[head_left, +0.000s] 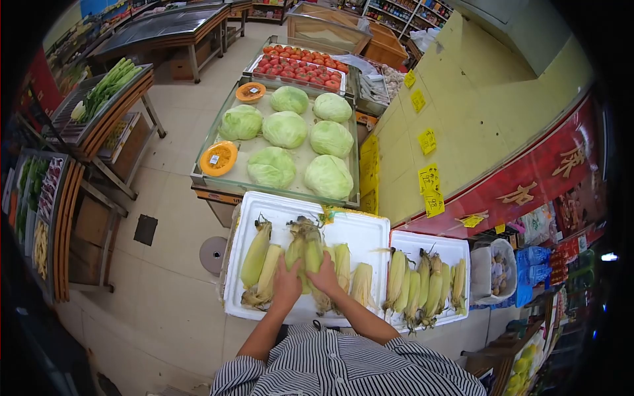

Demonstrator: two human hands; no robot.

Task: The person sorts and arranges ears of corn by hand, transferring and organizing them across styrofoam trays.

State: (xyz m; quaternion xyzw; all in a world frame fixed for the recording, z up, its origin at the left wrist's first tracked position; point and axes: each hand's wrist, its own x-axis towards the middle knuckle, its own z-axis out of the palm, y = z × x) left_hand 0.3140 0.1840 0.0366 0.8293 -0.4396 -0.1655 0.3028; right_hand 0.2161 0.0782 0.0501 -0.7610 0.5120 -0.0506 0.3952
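My left hand (288, 280) and my right hand (323, 273) close from both sides around a bunch of husked ears of corn (304, 248) over a white foam box (360, 231). Dark, dried silk shows at the far end of the bunch. How many ears each hand grips is partly hidden. Left of my left hand lie a green-husked ear (256, 255) and a paler ear (269, 272). Beside my right hand, more corn (342, 264) rests in the box, with a pale ear (361, 284) farther right.
To the right, a second foam box (456, 245) holds several ears of corn. Beyond the first box stands a display tray (218, 127) with cabbages (285, 129) and cut pumpkin (218, 158). Tomatoes (300, 68) lie behind it. A tiled wall (492, 112) borders the right; vegetable racks (69, 224) stand left.
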